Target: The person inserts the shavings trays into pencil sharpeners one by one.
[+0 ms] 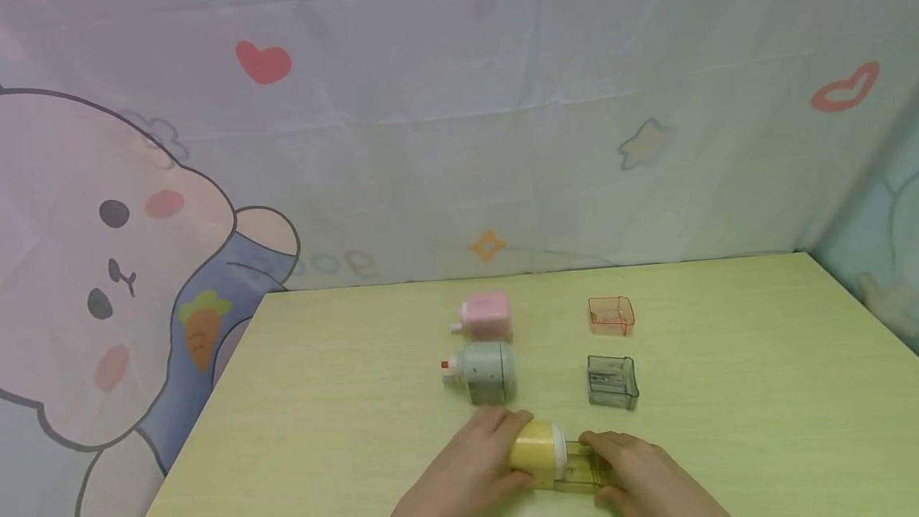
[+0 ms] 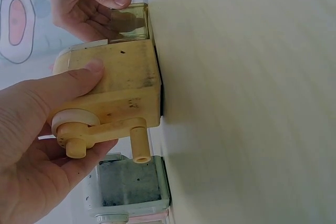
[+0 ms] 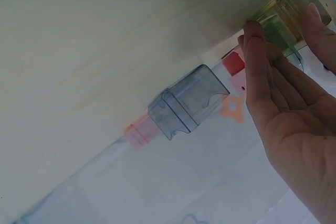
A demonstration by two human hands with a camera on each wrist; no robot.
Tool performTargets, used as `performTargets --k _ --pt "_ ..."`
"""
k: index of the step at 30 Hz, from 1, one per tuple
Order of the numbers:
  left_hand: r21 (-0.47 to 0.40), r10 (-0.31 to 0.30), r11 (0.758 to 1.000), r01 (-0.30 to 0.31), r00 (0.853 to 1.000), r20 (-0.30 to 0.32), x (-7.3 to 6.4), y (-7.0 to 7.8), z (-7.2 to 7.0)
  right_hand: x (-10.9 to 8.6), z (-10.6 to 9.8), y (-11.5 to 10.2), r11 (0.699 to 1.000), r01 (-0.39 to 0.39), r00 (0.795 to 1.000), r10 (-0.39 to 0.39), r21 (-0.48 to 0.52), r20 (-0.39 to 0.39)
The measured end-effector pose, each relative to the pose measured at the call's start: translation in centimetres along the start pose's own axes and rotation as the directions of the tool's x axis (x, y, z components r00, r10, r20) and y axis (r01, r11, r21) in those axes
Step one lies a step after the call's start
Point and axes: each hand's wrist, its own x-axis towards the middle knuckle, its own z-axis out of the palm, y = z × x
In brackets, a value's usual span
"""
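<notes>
A yellow hand-crank pencil sharpener [image 1: 534,447] lies near the front of the table, its crank [image 2: 113,130] facing left. My left hand [image 1: 470,457] grips the body, thumb across one side and fingers round the other. At the sharpener's right end is a clear yellow shavings drawer [image 1: 577,471], lined up with the body and right against it. My right hand [image 1: 646,471] holds the drawer's outer end between thumb and fingers. In the right wrist view, its fingers [image 3: 257,61] lie along one side of the drawer.
Behind the yellow sharpener lie a grey-green sharpener [image 1: 488,369] and a pink one [image 1: 488,316], cranks to the left. A clear grey drawer [image 1: 612,393] and a clear red drawer [image 1: 612,321] lie to their right. A printed cloth [image 1: 431,182] hangs along the table's back edge.
</notes>
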Motion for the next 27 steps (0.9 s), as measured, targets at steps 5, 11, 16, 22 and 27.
performTargets --k 5,11,16,22,27 --pt "0.004 -0.001 1.000 0.001 1.000 -0.001 -0.02 0.00 -0.07 0.08 0.02 -0.08 1.000 0.011 1.000 -0.011 -0.003 -0.016" --pt "0.004 0.007 1.000 -0.007 1.000 -0.009 -0.01 -0.05 0.04 0.36 0.09 -0.35 1.000 -0.001 1.000 0.001 0.030 -0.018" --pt "0.018 0.029 0.999 -0.029 0.999 -0.021 0.00 -0.13 0.18 0.61 0.15 -0.50 0.999 0.013 1.000 -0.013 0.029 -0.012" --pt "0.028 0.039 0.999 -0.038 0.999 -0.028 0.06 -0.10 0.16 0.72 0.03 -0.93 1.000 0.004 1.000 -0.004 0.014 -0.019" --pt "0.021 0.026 0.999 -0.026 1.000 -0.016 0.05 0.06 -0.01 0.76 0.12 -0.93 1.000 0.023 0.999 -0.022 0.003 -0.023"
